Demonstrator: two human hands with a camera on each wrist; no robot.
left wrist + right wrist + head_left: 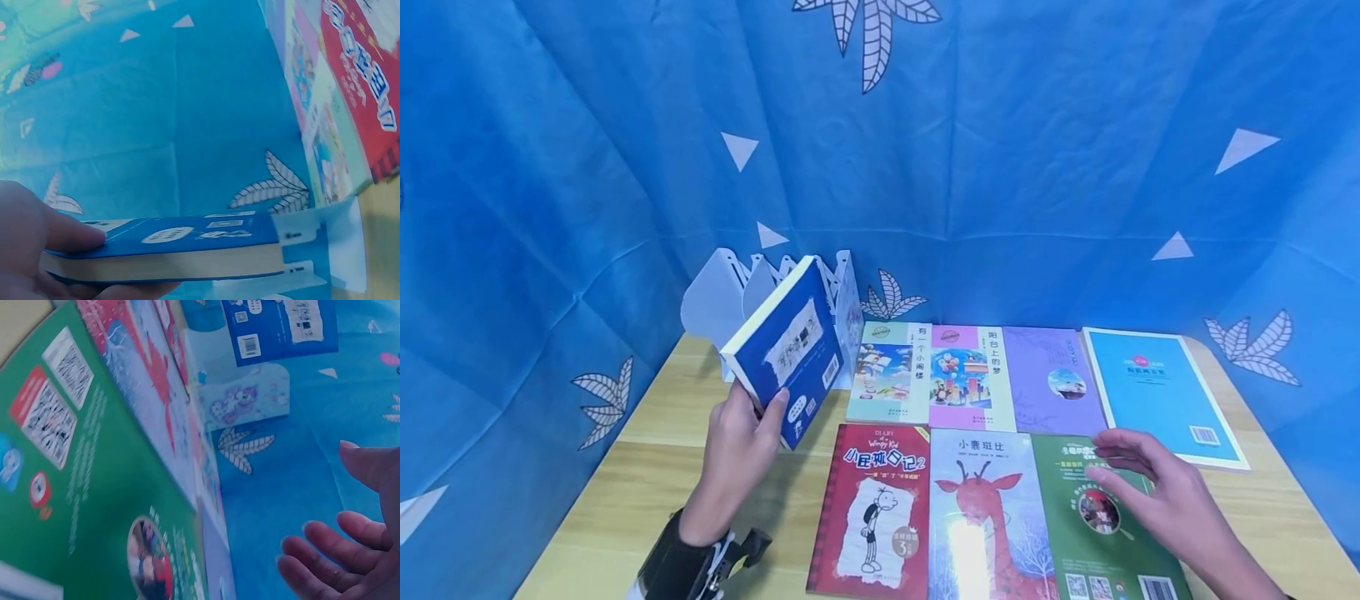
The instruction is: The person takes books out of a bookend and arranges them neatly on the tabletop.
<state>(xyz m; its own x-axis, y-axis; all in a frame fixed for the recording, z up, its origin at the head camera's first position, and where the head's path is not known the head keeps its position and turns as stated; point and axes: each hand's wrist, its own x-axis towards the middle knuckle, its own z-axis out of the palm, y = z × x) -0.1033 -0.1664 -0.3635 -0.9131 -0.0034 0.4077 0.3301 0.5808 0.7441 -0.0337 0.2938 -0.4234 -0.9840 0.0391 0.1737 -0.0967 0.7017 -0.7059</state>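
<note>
A blue book (pixel 816 354) is gripped by my left hand (pixel 733 446), thumb on its cover and fingers behind. It is raised and tilted in front of a white folding book rack (pixel 709 293), hiding much of the rack's middle. In the left wrist view the book's pale page edge (pixel 169 265) faces the camera, overlapping the rack's dividers. My right hand (pixel 1157 487) hovers with loosely bent fingers over a green book (pixel 1093 554) and holds nothing. The right wrist view shows its thumb and fingers spread apart, beside the green book's back cover (pixel 112 506).
A red comic book (pixel 850 517) and a deer-cover book (pixel 1000 533) lie left of the green one. Behind lie a light green book (pixel 887 408), a pink one (pixel 958 417), a purple one (pixel 1037 358) and a turquoise one (pixel 1157 417). A blue curtain (pixel 1000 167) hangs behind.
</note>
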